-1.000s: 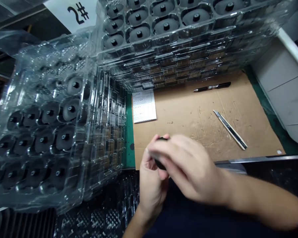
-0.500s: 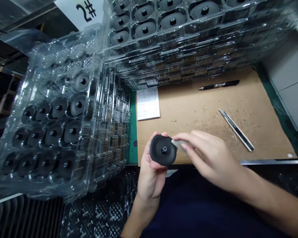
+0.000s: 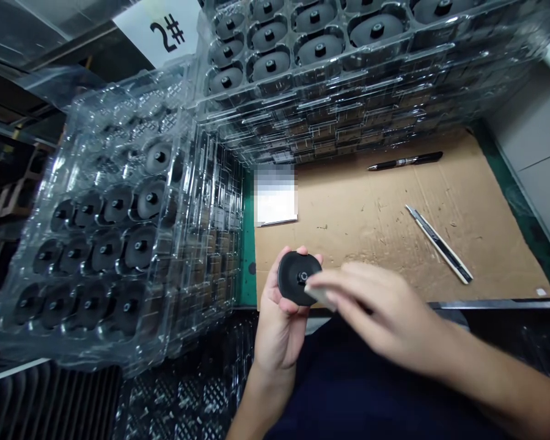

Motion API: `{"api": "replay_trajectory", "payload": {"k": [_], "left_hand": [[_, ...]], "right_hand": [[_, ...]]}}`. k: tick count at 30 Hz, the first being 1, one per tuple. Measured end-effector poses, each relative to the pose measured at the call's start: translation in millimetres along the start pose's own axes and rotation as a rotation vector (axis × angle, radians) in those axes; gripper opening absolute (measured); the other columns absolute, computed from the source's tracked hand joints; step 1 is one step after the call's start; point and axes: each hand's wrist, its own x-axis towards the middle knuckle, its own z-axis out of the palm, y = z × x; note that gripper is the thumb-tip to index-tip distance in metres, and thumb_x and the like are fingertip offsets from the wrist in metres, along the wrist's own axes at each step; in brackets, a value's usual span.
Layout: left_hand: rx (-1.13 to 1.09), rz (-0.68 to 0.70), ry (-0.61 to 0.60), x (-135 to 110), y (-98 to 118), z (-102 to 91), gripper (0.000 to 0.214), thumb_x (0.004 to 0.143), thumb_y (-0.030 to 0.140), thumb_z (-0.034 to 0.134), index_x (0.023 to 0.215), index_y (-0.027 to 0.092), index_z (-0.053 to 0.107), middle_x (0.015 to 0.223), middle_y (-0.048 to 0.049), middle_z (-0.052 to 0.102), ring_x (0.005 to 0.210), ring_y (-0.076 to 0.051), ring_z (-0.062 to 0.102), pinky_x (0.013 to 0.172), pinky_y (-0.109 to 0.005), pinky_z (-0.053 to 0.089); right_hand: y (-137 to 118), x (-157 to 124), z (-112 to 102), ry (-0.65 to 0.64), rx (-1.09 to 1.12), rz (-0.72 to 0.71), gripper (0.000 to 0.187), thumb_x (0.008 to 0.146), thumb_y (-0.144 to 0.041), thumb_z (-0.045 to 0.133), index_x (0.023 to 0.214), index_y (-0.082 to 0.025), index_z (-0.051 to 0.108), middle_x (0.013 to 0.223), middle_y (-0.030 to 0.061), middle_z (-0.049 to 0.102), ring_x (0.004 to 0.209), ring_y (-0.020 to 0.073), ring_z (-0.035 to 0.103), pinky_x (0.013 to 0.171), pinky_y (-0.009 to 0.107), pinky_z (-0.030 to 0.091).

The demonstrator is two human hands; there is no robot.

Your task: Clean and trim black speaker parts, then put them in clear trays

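My left hand (image 3: 279, 321) cups a round black disc (image 3: 293, 278) with a small dark central stud, holding it face up in the palm and fingers. My right hand (image 3: 380, 311) is just to the right of it, pinching a small pale pad (image 3: 319, 296) whose material I cannot tell. That pad touches the lower right edge of the disc. The right hand is slightly blurred by motion.
Stacked clear plastic trays (image 3: 119, 244) (image 3: 330, 79) of similar black discs stand left and ahead. Cardboard (image 3: 394, 232) on a green mat (image 3: 247, 256) holds a black pen (image 3: 406, 161), a utility knife (image 3: 440, 244) and a blurred paper sheet (image 3: 275, 195). A "2#" sign (image 3: 165, 30) is behind.
My right hand covered the disc a second ago, then drew right to show its face. Now it has moved down, with the pad at the disc's lower right edge. The view has shifted slightly.
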Motion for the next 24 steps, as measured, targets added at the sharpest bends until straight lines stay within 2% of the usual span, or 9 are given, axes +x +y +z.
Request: {"api": "replay_trajectory", "payload": {"k": [2,7,9,12,15,18,20,22,24], "left_hand": [[0.002,0.011,-0.003,1,0,-1.1,0.058,0.064,0.034,0.077,0.118,0.026,0.056,0.121,-0.0028,0.058,0.115,-0.023,0.054,0.089,-0.021,0.049],[-0.021,-0.024,0.005,0,-4,-5.2,0.05,0.074,0.037,0.068,0.121,0.026,0.054,0.127,-0.0049,0.054,0.118,-0.028,0.051,0.095,-0.033,0.047],[-0.027,-0.019,0.017,0,-4,-6.6,0.051,0.075,0.038,0.066,0.121,0.024,0.053,0.128,-0.0063,0.054,0.12,-0.028,0.05,0.097,-0.033,0.046],[-0.075,-0.055,0.055,1,-4,-6.4,0.045,0.08,0.039,0.059,0.123,0.029,0.05,0.129,-0.006,0.054,0.118,-0.028,0.052,0.096,-0.038,0.046],[-0.125,-0.091,0.089,4,-4,-4.5,0.044,0.08,0.039,0.058,0.123,0.031,0.049,0.129,-0.0059,0.054,0.116,-0.029,0.053,0.095,-0.04,0.047],[-0.153,-0.113,0.08,7,-5,-3.3,0.047,0.078,0.041,0.059,0.122,0.028,0.05,0.13,-0.0079,0.053,0.118,-0.031,0.051,0.096,-0.038,0.046],[-0.156,-0.122,0.058,8,-5,-3.1,0.048,0.079,0.04,0.059,0.124,0.027,0.049,0.132,-0.009,0.051,0.12,-0.031,0.05,0.097,-0.037,0.045],[-0.142,-0.131,0.038,9,-5,-2.8,0.047,0.08,0.038,0.059,0.125,0.027,0.048,0.133,-0.0101,0.051,0.12,-0.031,0.05,0.097,-0.037,0.045],[-0.129,-0.146,0.022,9,-5,-2.0,0.046,0.082,0.036,0.057,0.126,0.026,0.048,0.132,-0.011,0.052,0.119,-0.03,0.051,0.097,-0.037,0.045]], "right_hand": [[0,0,2,0.039,-0.032,0.08,0.025,0.09,-0.016,0.044,0.11,-0.018,0.059,0.09,0.0029,0.063,0.079,0.0125,0.055,0.071,0.026,0.043],[8,4,3,-0.026,0.01,-0.021,0.027,0.09,-0.017,0.045,0.112,-0.02,0.059,0.092,0.0017,0.065,0.08,0.0115,0.057,0.073,0.025,0.044],[25,7,0,0.004,-0.037,0.081,0.024,0.09,-0.021,0.045,0.108,-0.023,0.061,0.096,0.0006,0.066,0.085,0.0112,0.059,0.076,0.024,0.045],[57,4,-2,0.087,-0.157,0.288,0.023,0.09,-0.027,0.046,0.106,-0.025,0.063,0.102,0.0002,0.066,0.092,0.0138,0.061,0.08,0.025,0.046],[78,-14,9,0.058,-0.128,0.42,0.025,0.089,-0.029,0.045,0.109,-0.024,0.06,0.103,0.001,0.067,0.088,0.0143,0.063,0.074,0.025,0.049],[87,-37,28,-0.004,-0.086,0.439,0.023,0.088,-0.029,0.047,0.104,-0.023,0.062,0.096,0.0002,0.069,0.079,0.0136,0.065,0.068,0.023,0.051],[90,-46,37,-0.024,-0.07,0.423,0.021,0.086,-0.028,0.049,0.101,-0.025,0.064,0.098,-0.0011,0.069,0.084,0.0139,0.065,0.072,0.024,0.051],[91,-47,37,-0.009,-0.06,0.42,0.023,0.086,-0.028,0.048,0.102,-0.026,0.064,0.102,-0.0006,0.069,0.092,0.0149,0.064,0.078,0.025,0.051],[87,-41,27,0.036,-0.063,0.434,0.026,0.088,-0.029,0.046,0.105,-0.024,0.064,0.104,0.002,0.068,0.091,0.0161,0.064,0.077,0.026,0.051]]}}
